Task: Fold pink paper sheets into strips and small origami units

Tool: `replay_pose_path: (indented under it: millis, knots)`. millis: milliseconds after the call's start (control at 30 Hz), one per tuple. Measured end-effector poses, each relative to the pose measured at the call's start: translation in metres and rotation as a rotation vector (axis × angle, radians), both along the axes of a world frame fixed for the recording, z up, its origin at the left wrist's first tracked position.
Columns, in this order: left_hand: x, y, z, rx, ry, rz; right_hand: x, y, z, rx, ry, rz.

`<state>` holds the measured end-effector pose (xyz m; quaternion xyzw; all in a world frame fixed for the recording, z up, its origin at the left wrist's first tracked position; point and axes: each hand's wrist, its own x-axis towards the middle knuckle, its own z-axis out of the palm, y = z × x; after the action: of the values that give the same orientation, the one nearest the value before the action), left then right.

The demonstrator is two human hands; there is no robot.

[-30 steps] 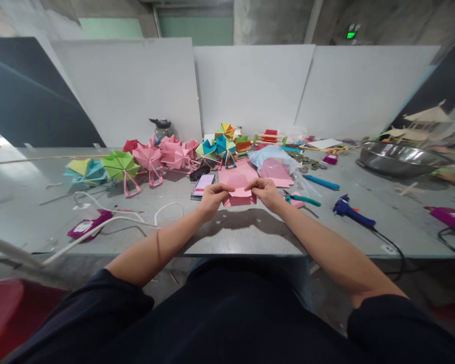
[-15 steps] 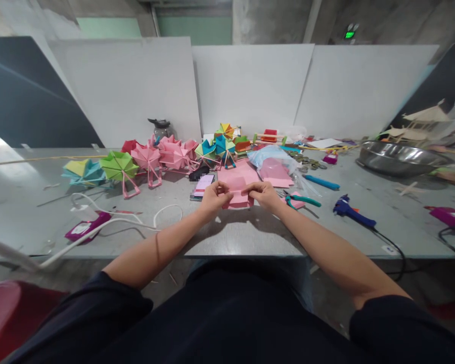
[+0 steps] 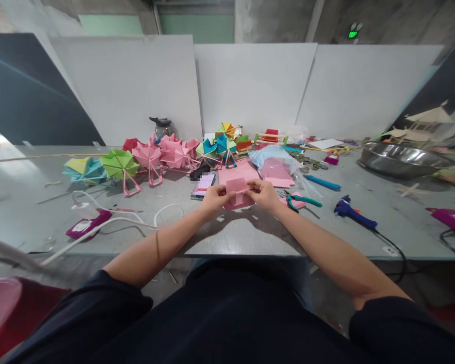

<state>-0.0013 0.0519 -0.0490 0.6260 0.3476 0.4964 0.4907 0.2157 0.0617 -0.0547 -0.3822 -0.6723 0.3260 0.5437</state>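
Observation:
A small piece of creased pink paper is held above the table, its upper part standing up. My left hand pinches its left side between thumb and fingers. On the right side, my right hand grips the same paper, thumb below and fingers above. Behind the hands lies a larger pink sheet on the table. A phone is just left of that sheet. Pliers with teal handles rest on pink paper to the right of my right hand.
Folded paper umbrellas stand at the back left. On the right are a blue glue gun, a metal bowl and a blue stick. White cables cross the left side of the table.
The paper between my hands has tilted, and its upper flap now stands up more distinctly. My fingers have shifted slightly along its edges.

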Motion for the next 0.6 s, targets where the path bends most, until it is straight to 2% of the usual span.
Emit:
replay_pose_path:
  millis: [233, 467, 600]
  knots:
    - [-0.0032, 0.004, -0.0021, 0.076, 0.125, -0.032, -0.0001, -0.0044, 0.0003, 0.004, -0.021, 0.0]
    - [-0.0043, 0.0033, -0.0037, 0.103, 0.187, -0.054, 0.0018, -0.006, 0.0038, -0.168, -0.104, 0.139]
    - [-0.0025, -0.0013, -0.0021, 0.12, 0.166, -0.097, 0.0029, -0.0091, 0.0079, -0.134, -0.135, 0.211]
